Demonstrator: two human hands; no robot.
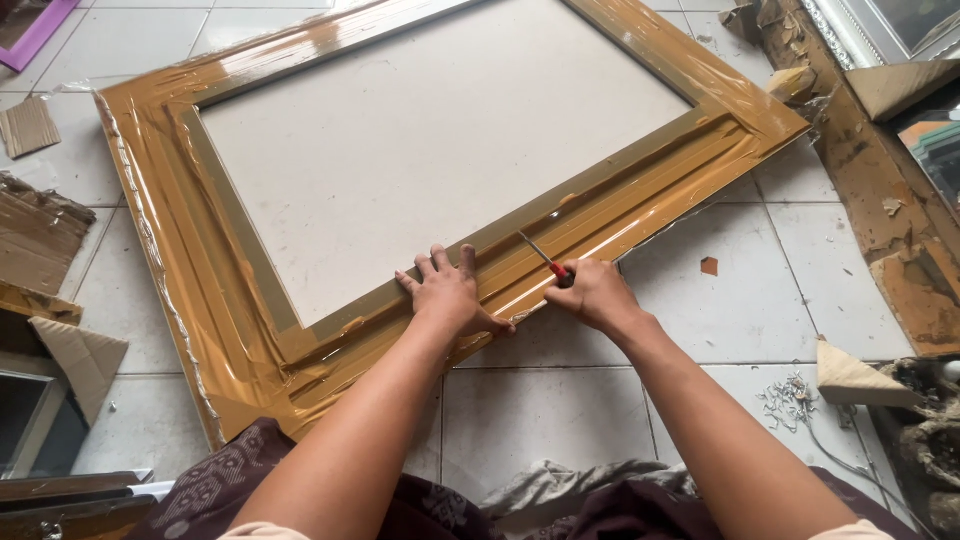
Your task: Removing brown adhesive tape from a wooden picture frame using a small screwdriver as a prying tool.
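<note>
A large picture frame point(210, 240), wrapped in shiny brown plastic film, lies flat on the tiled floor with a pale backing panel point(430, 140) in its middle. My left hand point(447, 292) rests flat on the frame's near rail, fingers spread. Just to its right, my right hand point(592, 293) grips a screwdriver with a red handle point(557, 269). Its metal shaft points up and to the left, with the tip against the inner edge of the near rail.
Cardboard scraps point(40, 235) lie at the left. More frame pieces and torn cardboard point(900, 230) lie along the right. A foam corner wedge point(848, 375) and a heap of small metal staples point(790, 398) sit at the lower right. Patterned cloth point(230, 480) covers my lap.
</note>
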